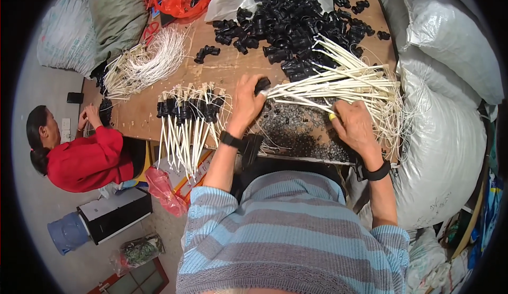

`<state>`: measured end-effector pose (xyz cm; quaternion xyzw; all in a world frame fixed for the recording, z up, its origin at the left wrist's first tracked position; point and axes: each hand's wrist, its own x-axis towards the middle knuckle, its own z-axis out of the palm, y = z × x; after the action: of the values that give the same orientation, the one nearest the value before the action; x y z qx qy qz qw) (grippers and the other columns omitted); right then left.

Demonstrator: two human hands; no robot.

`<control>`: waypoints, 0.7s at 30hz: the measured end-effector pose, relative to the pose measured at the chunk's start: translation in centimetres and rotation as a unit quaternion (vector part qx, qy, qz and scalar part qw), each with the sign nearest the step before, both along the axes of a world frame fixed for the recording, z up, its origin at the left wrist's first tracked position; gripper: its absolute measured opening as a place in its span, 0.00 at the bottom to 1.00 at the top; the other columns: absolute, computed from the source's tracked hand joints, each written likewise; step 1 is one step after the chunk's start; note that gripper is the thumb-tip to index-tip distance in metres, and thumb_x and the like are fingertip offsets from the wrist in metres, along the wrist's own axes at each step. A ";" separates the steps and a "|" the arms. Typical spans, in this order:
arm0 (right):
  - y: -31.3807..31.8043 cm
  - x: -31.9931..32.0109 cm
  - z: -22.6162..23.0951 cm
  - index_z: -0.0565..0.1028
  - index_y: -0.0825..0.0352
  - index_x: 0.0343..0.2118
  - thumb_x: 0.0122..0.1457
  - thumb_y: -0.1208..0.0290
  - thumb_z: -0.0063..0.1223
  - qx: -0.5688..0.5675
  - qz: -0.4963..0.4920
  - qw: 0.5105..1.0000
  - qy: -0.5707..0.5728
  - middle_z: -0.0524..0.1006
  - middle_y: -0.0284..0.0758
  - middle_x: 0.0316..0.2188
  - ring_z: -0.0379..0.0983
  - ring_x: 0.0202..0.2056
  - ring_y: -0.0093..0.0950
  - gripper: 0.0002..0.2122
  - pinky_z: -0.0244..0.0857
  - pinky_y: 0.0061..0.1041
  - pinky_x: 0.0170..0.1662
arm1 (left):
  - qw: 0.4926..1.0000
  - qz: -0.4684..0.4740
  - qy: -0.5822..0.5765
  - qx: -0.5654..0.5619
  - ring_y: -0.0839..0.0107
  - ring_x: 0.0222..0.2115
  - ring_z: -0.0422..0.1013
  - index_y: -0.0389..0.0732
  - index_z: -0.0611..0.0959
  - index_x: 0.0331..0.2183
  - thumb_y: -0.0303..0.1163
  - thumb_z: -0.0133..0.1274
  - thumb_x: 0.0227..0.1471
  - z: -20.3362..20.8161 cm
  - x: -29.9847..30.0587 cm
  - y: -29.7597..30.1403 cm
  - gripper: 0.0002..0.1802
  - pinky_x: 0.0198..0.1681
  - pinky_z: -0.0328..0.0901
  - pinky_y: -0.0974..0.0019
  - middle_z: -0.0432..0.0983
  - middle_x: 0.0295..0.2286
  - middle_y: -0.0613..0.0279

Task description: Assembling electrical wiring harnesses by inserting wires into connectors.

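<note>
my left hand [246, 101] is closed around a black socket [262, 85] above the near part of the tabletop [198, 64], its opening perhaps turned toward my thumb so a tip can meet it. at that thumb lies the end of a white tube [299, 102], slanting across to my right hand [357, 126]; those fingers are curled by the tube's other end, but i cannot tell whether they pinch it or merely touch it. the bundle of white tubes [354, 85] lies on my right, most likely so one can be drawn out easily, and the heap of black sockets [291, 26] sits beyond, within reach of either hand. small dark pieces [299, 130] are spread between my wrists, probably to be near my fingers. on my left, tubes with black sockets [182, 114] lie side by side, sockets inward and tubes hanging past the edge, i suppose to stay untangled.
</note>
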<state>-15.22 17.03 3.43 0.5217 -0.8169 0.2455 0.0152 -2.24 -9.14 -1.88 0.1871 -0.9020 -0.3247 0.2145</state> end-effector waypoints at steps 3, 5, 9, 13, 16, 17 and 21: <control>-0.4 1.3 0.2 0.73 0.65 0.32 0.55 0.73 0.54 0.024 -0.004 0.998 -0.056 0.71 0.39 0.20 0.68 0.23 0.39 0.04 0.61 0.33 0.28 | 0.996 0.024 -0.008 0.087 0.62 0.35 0.70 0.37 0.74 0.44 0.23 0.50 0.44 0.1 2.0 0.7 0.21 0.41 0.64 0.67 0.73 0.35 0.55; -0.8 2.0 0.7 0.74 0.65 0.30 0.57 0.73 0.52 -0.025 -0.010 0.983 -0.180 0.73 0.40 0.21 0.70 0.21 0.37 0.03 0.62 0.33 0.25 | 0.980 0.031 -0.025 0.195 0.65 0.36 0.72 0.37 0.75 0.43 0.23 0.50 0.44 1.4 3.0 1.4 0.20 0.41 0.65 0.67 0.75 0.35 0.55; -1.3 2.9 -0.6 0.74 0.66 0.30 0.57 0.73 0.52 0.028 0.051 0.986 -0.159 0.75 0.36 0.21 0.73 0.21 0.36 0.03 0.63 0.31 0.23 | 0.991 -0.042 -0.030 0.121 0.61 0.36 0.73 0.37 0.74 0.46 0.21 0.49 0.44 1.1 4.0 1.8 0.22 0.43 0.65 0.65 0.76 0.34 0.51; -1.0 3.7 -1.6 0.75 0.62 0.34 0.52 0.74 0.55 0.010 0.055 0.998 0.013 0.72 0.34 0.18 0.71 0.18 0.33 0.06 0.62 0.31 0.22 | 0.998 -0.060 0.009 -0.006 0.49 0.41 0.67 0.38 0.75 0.43 0.15 0.46 0.39 1.6 3.7 2.6 0.24 0.47 0.62 0.60 0.74 0.36 0.50; -0.8 3.9 -1.4 0.77 0.61 0.39 0.52 0.73 0.55 0.025 0.091 0.992 0.085 0.70 0.33 0.17 0.69 0.18 0.31 0.10 0.61 0.30 0.21 | 0.996 -0.050 -0.041 0.054 0.51 0.41 0.66 0.39 0.76 0.38 0.12 0.44 0.37 1.9 4.0 2.3 0.22 0.47 0.60 0.58 0.72 0.34 0.51; -1.0 4.0 -1.4 0.77 0.61 0.39 0.52 0.73 0.55 0.023 0.090 0.992 0.087 0.70 0.33 0.17 0.69 0.18 0.31 0.10 0.61 0.30 0.21 | 0.997 -0.050 -0.040 0.053 0.51 0.41 0.66 0.39 0.76 0.38 0.12 0.44 0.37 1.6 4.0 2.4 0.22 0.47 0.60 0.58 0.72 0.34 0.51; -1.4 4.0 -0.1 0.74 0.61 0.47 0.46 0.71 0.61 0.028 0.080 0.994 0.073 0.72 0.32 0.19 0.69 0.19 0.32 0.22 0.63 0.31 0.27 | 0.989 -0.113 0.062 -0.069 0.54 0.41 0.66 0.40 0.76 0.32 0.10 0.42 0.41 1.0 2.6 5.0 0.17 0.48 0.58 0.55 0.74 0.36 0.53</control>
<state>-11.22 15.58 3.33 0.6024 -0.7755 0.1845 0.0403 0.40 -4.19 -0.84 0.0486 -0.9224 -0.2951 0.2444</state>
